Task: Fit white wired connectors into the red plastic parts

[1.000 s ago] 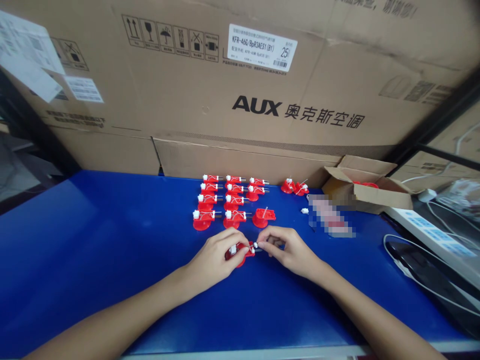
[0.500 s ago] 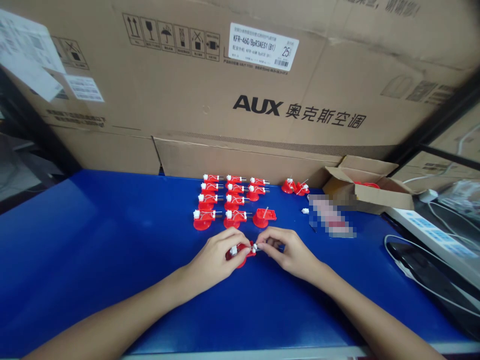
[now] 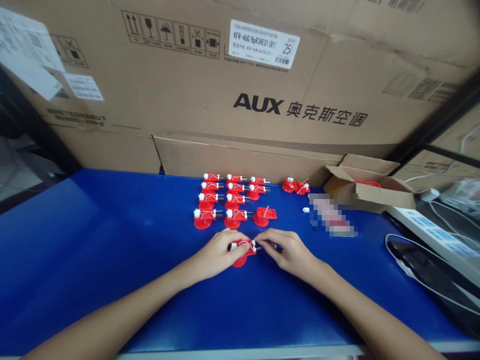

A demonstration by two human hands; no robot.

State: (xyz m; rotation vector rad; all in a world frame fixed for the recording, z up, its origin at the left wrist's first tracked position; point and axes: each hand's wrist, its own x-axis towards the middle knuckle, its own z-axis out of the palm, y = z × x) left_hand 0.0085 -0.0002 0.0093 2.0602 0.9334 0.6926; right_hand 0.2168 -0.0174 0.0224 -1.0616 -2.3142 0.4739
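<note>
A red plastic piece (image 3: 240,261) with a round base and a flat top stands on the blue table between my hands. It carries a white block at its left end, a curved white wire, and small white bits with a thin metal pin at its right end. My left hand (image 3: 221,254) is closed round its left side and top, thumb in front and fingers behind. At the right end, my right hand (image 3: 287,246) is pinched close against the small white bits (image 3: 253,244). Whatever lies between those fingertips is too small to tell.
Behind my hands, several similar red pieces (image 3: 236,216) stand in rows. One (image 3: 264,217) lacks the white block. Two more (image 3: 289,185) sit near an open carton (image 3: 375,196). A white connector (image 3: 305,210), power strip (image 3: 435,232) and black device (image 3: 423,265) lie right. A large cardboard box (image 3: 187,100) walls the back.
My left thumb and fingers have shifted on the red piece, so more of its top and the curved wire shows. My right fingertips remain at its right end, slightly higher.
</note>
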